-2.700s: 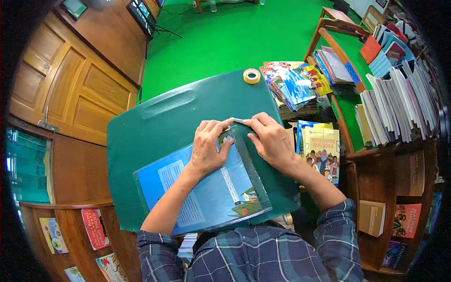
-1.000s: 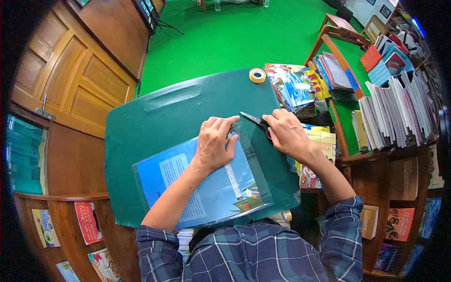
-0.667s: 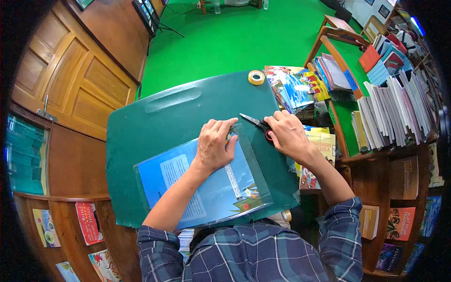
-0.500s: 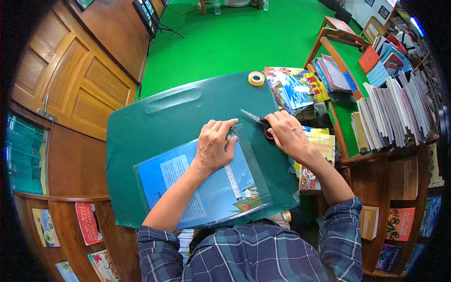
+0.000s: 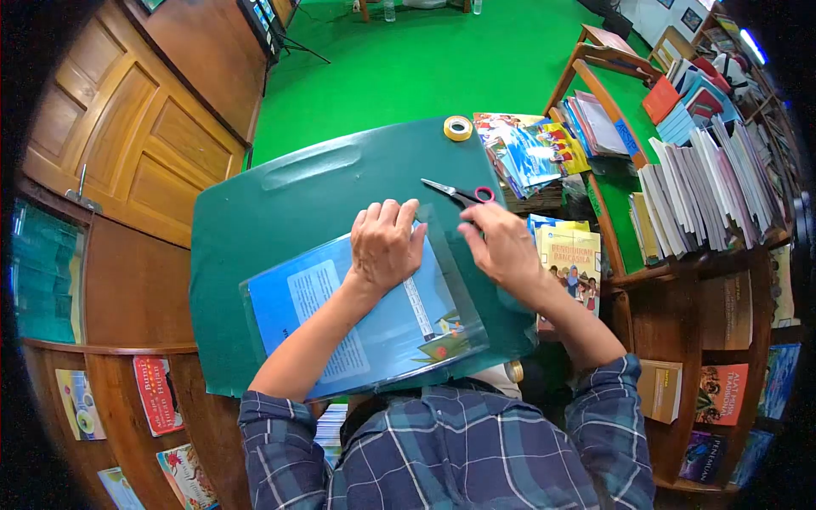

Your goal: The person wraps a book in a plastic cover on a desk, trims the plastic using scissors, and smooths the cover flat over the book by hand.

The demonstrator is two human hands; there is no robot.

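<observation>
A blue book (image 5: 395, 319) lies on the green table (image 5: 234, 246) with a clear plastic sheet (image 5: 461, 302) around it, its margins showing past the book's edges. Across the upper part of the cover rests my left hand (image 5: 384, 242), fingers stretched forward and pressing on the plastic. My right hand (image 5: 503, 248) hovers by the right edge of the sheet, empty, with thumb and fingers apart and loosely bent. Just beyond it, scissors (image 5: 466, 197) with dark and red handles lie on the table, blades pointing left.
A roll of yellow tape (image 5: 457, 128) sits at the table's far right corner. Stacked colourful books (image 5: 535, 157) and a yellow textbook (image 5: 571, 251) stand along the right side. Beyond them is a wooden rack (image 5: 595, 76) with upright volumes (image 5: 705, 191).
My right hand has let go of the scissors and drawn back toward the book. The scissors now lie on the table. My left hand stays on the cover.
</observation>
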